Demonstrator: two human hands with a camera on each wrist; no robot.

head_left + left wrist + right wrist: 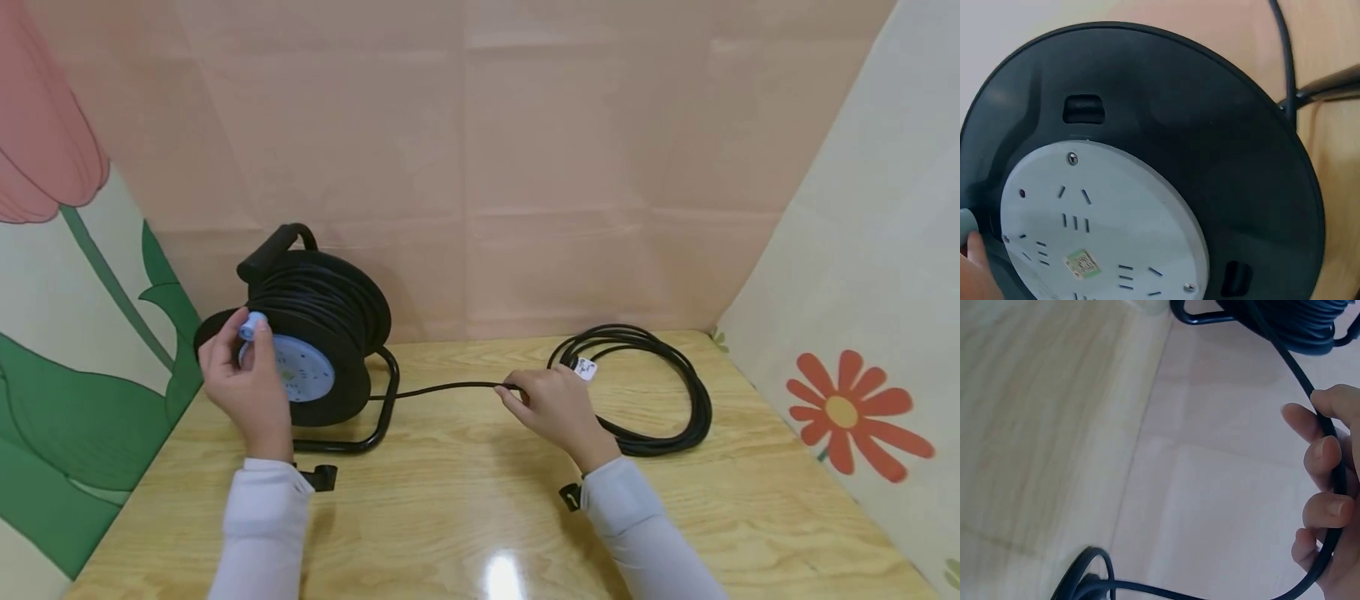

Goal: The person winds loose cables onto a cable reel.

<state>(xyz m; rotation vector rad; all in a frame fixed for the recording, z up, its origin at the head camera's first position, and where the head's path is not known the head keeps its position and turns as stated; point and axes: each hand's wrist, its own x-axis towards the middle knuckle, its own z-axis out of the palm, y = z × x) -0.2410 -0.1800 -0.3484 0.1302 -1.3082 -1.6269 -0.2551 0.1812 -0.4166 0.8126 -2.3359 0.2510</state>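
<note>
A black cable reel [351, 367] stands on its tube frame at the left of the table, with cable wound round its drum. Its side carries a pale blue round socket panel [1110, 212] with several slots. My left hand [243, 387] pinches the light blue crank knob [252, 325] on the reel's rim; only the fingertips show in the left wrist view. To the right, my right hand [558, 408] holds the black cable [450, 385], which runs from the reel. In the right wrist view the fingers [1322, 456] curl round it.
A loose coil of the same cable [701, 408] lies on the wooden table [420, 517] right of my right hand, with a white tag [585, 368] on it. A pink backdrop [525, 167] rises behind, and printed flower panels stand on both sides.
</note>
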